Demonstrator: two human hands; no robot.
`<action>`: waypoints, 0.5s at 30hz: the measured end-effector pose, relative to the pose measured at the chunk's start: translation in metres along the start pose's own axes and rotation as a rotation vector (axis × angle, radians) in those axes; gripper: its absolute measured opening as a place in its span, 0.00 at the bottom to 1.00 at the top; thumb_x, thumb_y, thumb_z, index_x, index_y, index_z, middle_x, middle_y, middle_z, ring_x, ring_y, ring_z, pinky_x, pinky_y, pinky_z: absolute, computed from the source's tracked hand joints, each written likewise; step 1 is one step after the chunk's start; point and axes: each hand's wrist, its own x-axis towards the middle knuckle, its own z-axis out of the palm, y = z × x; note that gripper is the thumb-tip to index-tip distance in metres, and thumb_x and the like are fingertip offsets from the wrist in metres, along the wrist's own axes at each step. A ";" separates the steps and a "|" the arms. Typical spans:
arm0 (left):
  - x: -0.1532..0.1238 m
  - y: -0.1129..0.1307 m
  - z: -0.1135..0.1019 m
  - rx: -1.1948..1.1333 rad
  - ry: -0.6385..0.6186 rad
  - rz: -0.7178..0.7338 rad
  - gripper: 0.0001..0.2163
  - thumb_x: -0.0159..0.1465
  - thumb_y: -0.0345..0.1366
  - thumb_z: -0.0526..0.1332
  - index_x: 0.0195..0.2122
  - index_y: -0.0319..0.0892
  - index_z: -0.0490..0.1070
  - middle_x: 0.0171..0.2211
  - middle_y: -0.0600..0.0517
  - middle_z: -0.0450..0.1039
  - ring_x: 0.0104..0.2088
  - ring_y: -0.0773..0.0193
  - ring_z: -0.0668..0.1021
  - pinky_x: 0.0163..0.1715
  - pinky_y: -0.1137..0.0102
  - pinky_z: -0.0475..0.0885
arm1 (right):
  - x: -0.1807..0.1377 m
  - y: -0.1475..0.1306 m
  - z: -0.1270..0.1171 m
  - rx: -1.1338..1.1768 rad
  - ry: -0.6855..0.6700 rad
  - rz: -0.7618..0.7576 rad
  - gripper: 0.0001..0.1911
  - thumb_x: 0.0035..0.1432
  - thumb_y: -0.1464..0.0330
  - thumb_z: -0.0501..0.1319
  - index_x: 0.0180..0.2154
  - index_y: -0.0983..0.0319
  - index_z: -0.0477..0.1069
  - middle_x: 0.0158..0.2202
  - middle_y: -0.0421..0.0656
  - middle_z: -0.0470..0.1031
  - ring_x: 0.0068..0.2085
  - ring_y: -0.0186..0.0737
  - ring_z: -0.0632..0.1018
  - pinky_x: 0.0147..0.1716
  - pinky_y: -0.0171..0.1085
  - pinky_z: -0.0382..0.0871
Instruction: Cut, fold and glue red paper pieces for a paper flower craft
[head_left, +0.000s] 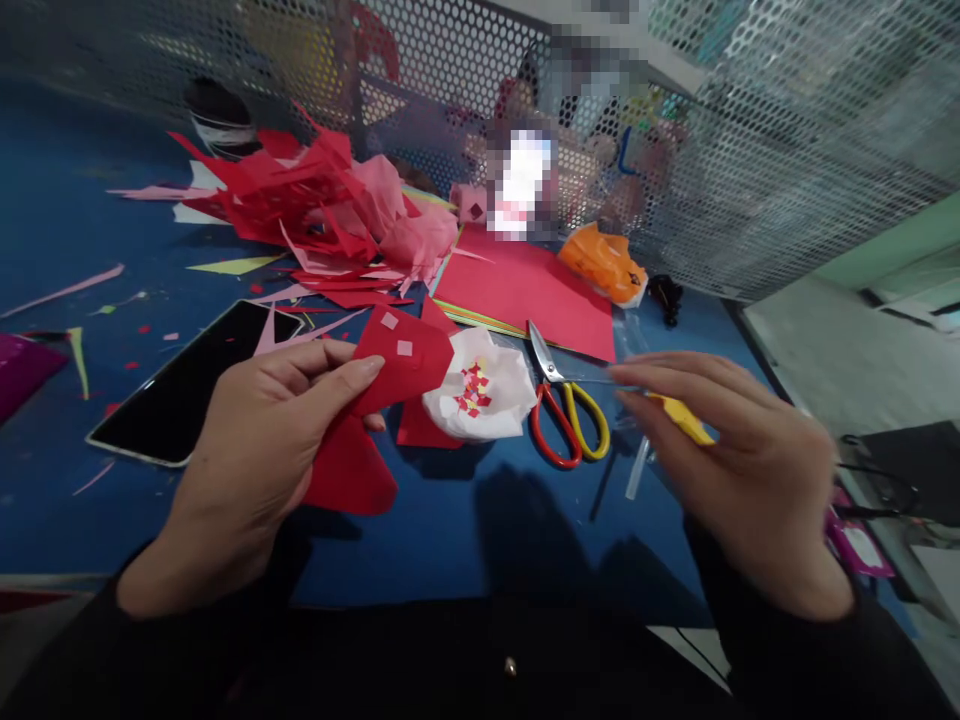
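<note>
In my left hand [292, 420] is a folded red paper cutout [409, 365], pinched between thumb and fingers. Two small pale pink squares sit on its upper face, and its lower flap hangs below my fingers. My right hand [720, 460] pinches a thin, pointed tool [589, 380]; motion blur and my fingers hide its kind. A white crumpled paper cup [510, 395] holding small red and yellow paper bits [472, 390] stands between my hands. Just left of my right fingertips lie scissors [551, 370] with one red and one yellow handle.
A phone [195, 385] lies left. Red and pink paper scraps [300, 190] heap behind it. Stacked coloured sheets [540, 285], red on top, lie at the back. An orange crumpled wrapper [604, 262] and a clear stick [637, 468] are right. A perforated metal panel [435, 90] closes the far side.
</note>
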 end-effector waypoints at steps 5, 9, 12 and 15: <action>0.003 -0.003 0.000 -0.032 0.026 0.009 0.09 0.51 0.35 0.73 0.33 0.41 0.80 0.22 0.57 0.76 0.19 0.70 0.77 0.17 0.79 0.72 | 0.046 -0.016 0.053 -0.028 -0.328 -0.324 0.12 0.68 0.68 0.57 0.35 0.59 0.79 0.34 0.42 0.82 0.37 0.43 0.79 0.40 0.43 0.63; 0.002 -0.002 0.002 -0.056 0.047 0.004 0.07 0.51 0.34 0.73 0.31 0.42 0.79 0.21 0.58 0.75 0.18 0.70 0.75 0.18 0.78 0.72 | 0.062 -0.017 0.085 -0.181 -0.552 -0.356 0.12 0.63 0.74 0.58 0.32 0.61 0.79 0.30 0.42 0.80 0.33 0.41 0.74 0.36 0.42 0.53; -0.002 0.002 0.003 -0.071 0.055 -0.016 0.06 0.52 0.34 0.72 0.31 0.42 0.79 0.22 0.58 0.76 0.19 0.71 0.75 0.19 0.78 0.72 | 0.068 -0.019 0.095 -0.278 -0.619 -0.361 0.10 0.61 0.74 0.60 0.29 0.61 0.77 0.28 0.42 0.77 0.29 0.38 0.70 0.33 0.42 0.49; -0.003 0.003 0.002 -0.073 0.054 -0.019 0.05 0.51 0.34 0.71 0.28 0.42 0.78 0.23 0.58 0.75 0.21 0.72 0.76 0.20 0.80 0.72 | 0.073 -0.022 0.100 -0.307 -0.645 -0.380 0.09 0.60 0.73 0.60 0.28 0.61 0.77 0.27 0.41 0.76 0.27 0.36 0.67 0.32 0.41 0.49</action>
